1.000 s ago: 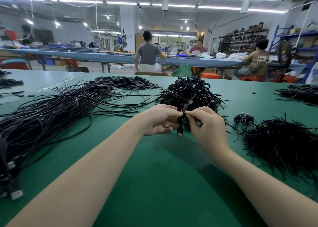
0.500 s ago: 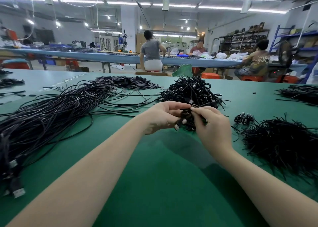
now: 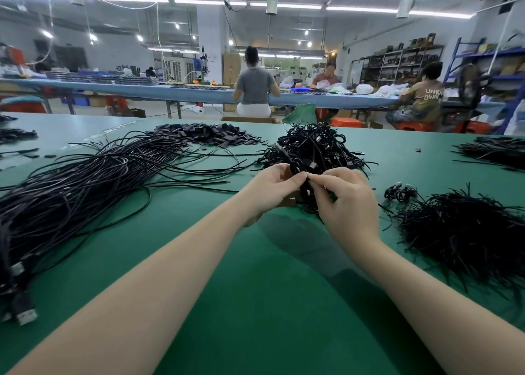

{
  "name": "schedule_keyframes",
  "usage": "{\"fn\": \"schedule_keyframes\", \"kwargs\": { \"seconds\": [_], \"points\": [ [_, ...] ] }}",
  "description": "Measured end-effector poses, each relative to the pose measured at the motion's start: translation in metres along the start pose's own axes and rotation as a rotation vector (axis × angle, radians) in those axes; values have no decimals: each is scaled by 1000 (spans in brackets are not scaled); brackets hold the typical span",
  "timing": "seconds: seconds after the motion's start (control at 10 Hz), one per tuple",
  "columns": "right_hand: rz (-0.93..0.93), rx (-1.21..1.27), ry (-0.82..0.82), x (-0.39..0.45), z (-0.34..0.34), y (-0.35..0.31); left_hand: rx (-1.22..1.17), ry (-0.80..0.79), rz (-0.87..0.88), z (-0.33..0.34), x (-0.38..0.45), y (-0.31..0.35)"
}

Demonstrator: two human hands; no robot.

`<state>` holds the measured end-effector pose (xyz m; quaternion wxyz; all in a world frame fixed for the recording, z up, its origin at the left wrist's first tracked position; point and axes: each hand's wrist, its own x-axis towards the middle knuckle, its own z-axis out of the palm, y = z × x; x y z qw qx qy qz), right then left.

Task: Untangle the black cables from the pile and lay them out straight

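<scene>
Head view, the only one I have.

Both hands meet over the middle of the desk (image 3: 255,303), just at the near side of the pile (image 3: 315,147). Left hand (image 3: 272,188) has its fingers curled, thumb and fingertips pinching a small coil (image 3: 297,167) of black cable. Right hand (image 3: 348,201) pinches the same coil from the other side, fingertips almost touching the left's. My read: one hand anchors the loop while the other works an end or tie loose, held up off the desk so the wraps can fall free.

The straight cables (image 3: 85,192) lie in a long sheaf toward the left edge, plugs (image 3: 24,315) near the near-left corner. Looks like the lay-out zone, kept well apart from the pile so nothing re-tangles. The tufty heap (image 3: 460,232) toward the right edge looks like short ties or offcuts; I can't confirm. A small coiled piece (image 3: 400,192) sits between it and the right hand.

Hard to see:
- Fingers cover most of the coil, so I can't tell whether a tie is on it or which end is being pulled.
- Right palm side is hidden.
- Flat black bits (image 3: 207,133) at the far side: too small to identify.
- Sheaf and heap are both cut off by the frame.
- More bundles (image 3: 494,150) by the far-right corner; detail lost.
</scene>
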<state>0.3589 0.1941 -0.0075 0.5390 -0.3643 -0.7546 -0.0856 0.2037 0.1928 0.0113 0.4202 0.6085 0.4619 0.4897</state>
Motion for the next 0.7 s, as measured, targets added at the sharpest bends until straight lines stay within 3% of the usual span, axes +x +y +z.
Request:
{"fn": "schedule_keyframes", "kwargs": {
  "seconds": [0.1,0.3,0.4,0.5,0.6,0.7],
  "points": [
    [-15,17,6,2,1,-2,-94,-22,-72,4,0,5],
    [-380,-94,67,3,-5,-2,-479,-254,-379,-12,-4,10],
    [-134,-8,-37,6,-3,-9,-133,7,-246,-12,2,-5],
    [47,-73,-91,33,-4,-10,746,249,-12,-22,1,-36],
    [69,-219,-81,94,-6,-4,1041,228,19,-23,-7,-53],
    [271,-219,-234,170,-21,0,1020,229,29,-22,-3,-52]
  ]
}}
